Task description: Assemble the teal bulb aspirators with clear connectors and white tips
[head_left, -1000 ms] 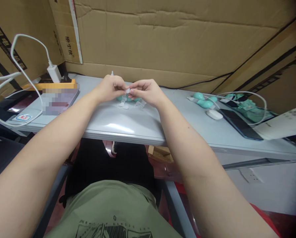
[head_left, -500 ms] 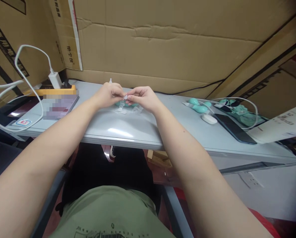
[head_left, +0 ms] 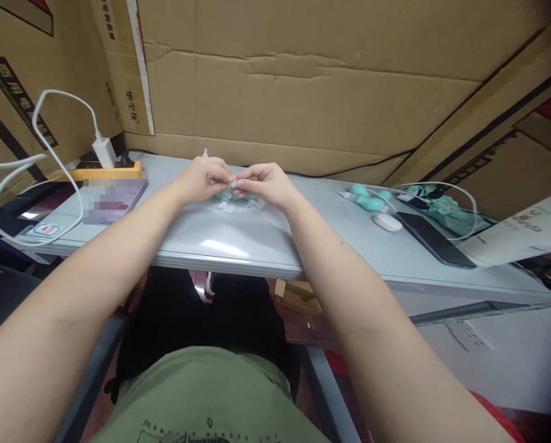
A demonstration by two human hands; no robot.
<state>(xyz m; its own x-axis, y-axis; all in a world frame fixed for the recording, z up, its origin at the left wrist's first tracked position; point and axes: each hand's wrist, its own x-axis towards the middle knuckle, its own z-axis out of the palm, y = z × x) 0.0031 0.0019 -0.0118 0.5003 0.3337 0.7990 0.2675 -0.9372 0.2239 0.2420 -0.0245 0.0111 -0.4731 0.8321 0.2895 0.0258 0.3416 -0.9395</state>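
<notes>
My left hand [head_left: 205,177] and my right hand [head_left: 266,183] meet over the desk, thumbs and fingers pinched together. Between their fingertips is a small whitish, translucent piece [head_left: 233,183], too small to name. Under the hands lie clear crinkled plastic scraps [head_left: 255,205] and a white scrap [head_left: 225,207]. Parts of a teal object [head_left: 218,194] show beneath the fingers, mostly hidden. A pale pointed tip [head_left: 205,152] sticks up behind my left hand; what it belongs to is hidden.
Rounded teal objects [head_left: 370,202], a white oval case [head_left: 387,222], a dark phone [head_left: 434,239] and a white printed bag [head_left: 524,234] lie to the right. Leftward are a booklet [head_left: 118,200], an orange power strip [head_left: 130,171] and a white charger [head_left: 104,152]. Cardboard [head_left: 303,111] walls the back.
Both hands keep their pinch at nearly the same spot. The whole view has shifted very slightly.
</notes>
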